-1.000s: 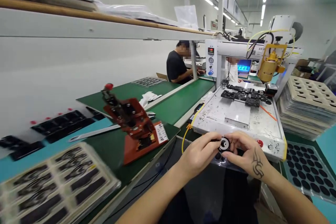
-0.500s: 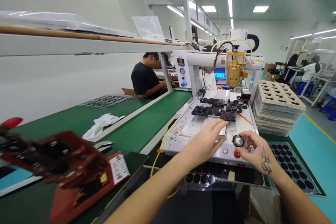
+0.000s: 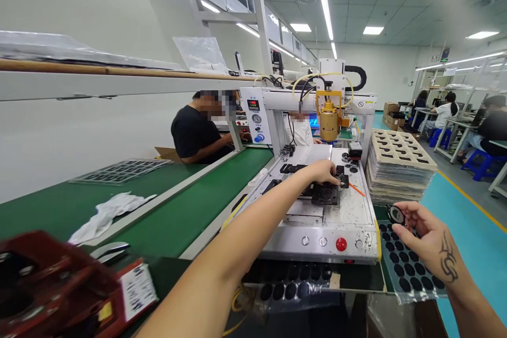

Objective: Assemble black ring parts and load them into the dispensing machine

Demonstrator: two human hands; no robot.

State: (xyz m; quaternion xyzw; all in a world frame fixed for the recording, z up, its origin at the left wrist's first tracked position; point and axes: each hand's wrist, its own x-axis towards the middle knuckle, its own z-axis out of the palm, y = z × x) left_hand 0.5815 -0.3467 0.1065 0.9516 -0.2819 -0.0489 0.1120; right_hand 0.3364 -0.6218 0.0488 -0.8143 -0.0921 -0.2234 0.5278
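The right hand (image 3: pixel 425 229) pinches a round, black-rimmed disc with a pale centre (image 3: pixel 396 215) between thumb and fingers, holding it tilted at the right, near a clear plastic tray of flat black discs (image 3: pixel 404 260). The left hand (image 3: pixel 321 171) reaches over a white metal machine bed (image 3: pixel 356 216), its fingers bent down at the black blocky fixture (image 3: pixel 327 198); whether they grip anything, I cannot tell. A thin orange stick (image 3: pixel 357 189) lies just right of the fixture. Farther back hangs a gold-coloured metal cylinder (image 3: pixel 328 125). Right of the bed stands a stack of beige moulded trays (image 3: pixel 400 171). A red metal press (image 3: pixel 79 274) occupies the near left; beyond it, a crumpled white cloth (image 3: pixel 105 215) lies on the green table (image 3: pixel 158 182).
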